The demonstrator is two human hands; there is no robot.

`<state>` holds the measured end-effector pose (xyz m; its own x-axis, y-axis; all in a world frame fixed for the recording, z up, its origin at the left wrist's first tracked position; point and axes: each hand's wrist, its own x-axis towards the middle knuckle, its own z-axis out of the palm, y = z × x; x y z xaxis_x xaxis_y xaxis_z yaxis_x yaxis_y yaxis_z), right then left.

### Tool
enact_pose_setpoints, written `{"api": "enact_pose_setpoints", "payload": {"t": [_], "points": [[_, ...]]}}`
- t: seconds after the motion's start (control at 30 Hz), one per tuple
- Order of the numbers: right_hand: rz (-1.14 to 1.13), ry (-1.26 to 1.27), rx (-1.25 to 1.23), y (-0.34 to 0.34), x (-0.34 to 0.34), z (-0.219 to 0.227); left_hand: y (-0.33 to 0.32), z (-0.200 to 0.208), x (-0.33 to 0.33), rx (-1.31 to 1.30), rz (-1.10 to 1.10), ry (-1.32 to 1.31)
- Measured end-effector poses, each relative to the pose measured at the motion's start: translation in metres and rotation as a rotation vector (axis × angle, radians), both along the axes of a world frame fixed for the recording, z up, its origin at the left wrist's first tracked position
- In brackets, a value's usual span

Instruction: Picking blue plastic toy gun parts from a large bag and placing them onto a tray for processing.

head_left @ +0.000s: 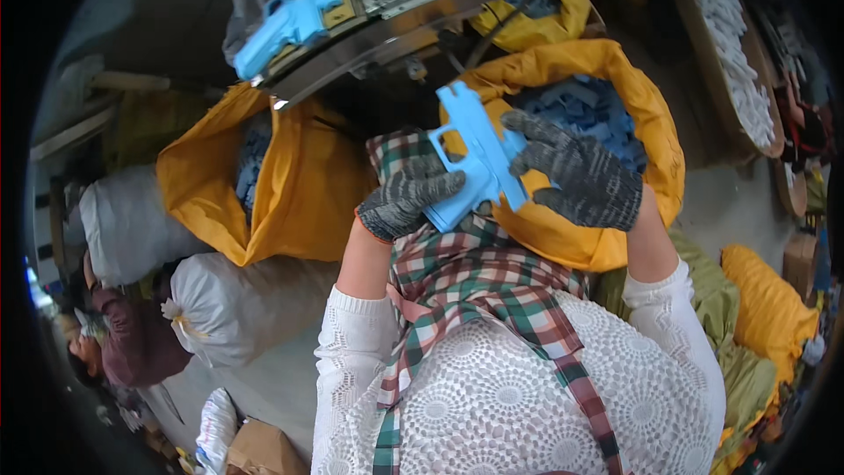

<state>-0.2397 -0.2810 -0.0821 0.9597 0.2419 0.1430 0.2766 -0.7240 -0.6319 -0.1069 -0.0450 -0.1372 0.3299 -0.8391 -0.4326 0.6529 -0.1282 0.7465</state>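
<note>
A light-blue plastic toy pistol is held up in front of my apron, tilted with its muzzle end away from me. My left hand, in a dark grey knitted glove, is closed round its grip, the thumb lying across the near side. My right hand, in a matching glove, has its fingertips at the toy's right edge. Its fingers and thumb are apart, with a gap between them. A second light-blue toy pistol lies on the machine's left end.
A metal-edged machine stands ahead. An open yellow sack of blue pieces is under my right hand; another yellow sack stands left. White sacks lie further left, beside a person in maroon. A tray of white pieces is far right.
</note>
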Motion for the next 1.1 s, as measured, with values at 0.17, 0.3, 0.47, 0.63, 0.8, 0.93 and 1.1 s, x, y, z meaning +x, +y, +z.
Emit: {"api": "enact_pose_setpoints", "payload": {"t": [0.17,0.3,0.47,0.63,0.8,0.93,1.1], "points": [[-0.012,-0.031,-0.012,0.012,0.014,0.014,0.007,0.021,0.011,-0.049,-0.039,-0.732],[-0.156,-0.302,0.157,-0.014,0.015,0.014,-0.006,0.049,0.046,-0.084,0.876,-1.586],[-0.376,-0.079,0.495,-0.016,0.013,0.008,0.035,0.112,0.124,0.576,0.562,-1.939],[-0.353,-0.281,0.461,-0.001,0.04,0.009,0.027,0.121,0.147,0.934,0.168,-2.126],[-0.239,-0.554,0.094,0.012,0.102,0.038,0.077,0.067,0.12,0.812,0.585,-2.363],[0.085,-0.643,0.143,0.027,0.188,0.04,0.176,0.037,0.114,1.417,0.753,-2.112],[0.111,-0.616,-0.215,0.033,0.259,0.045,0.204,0.032,0.092,1.542,0.503,-1.986]]}}
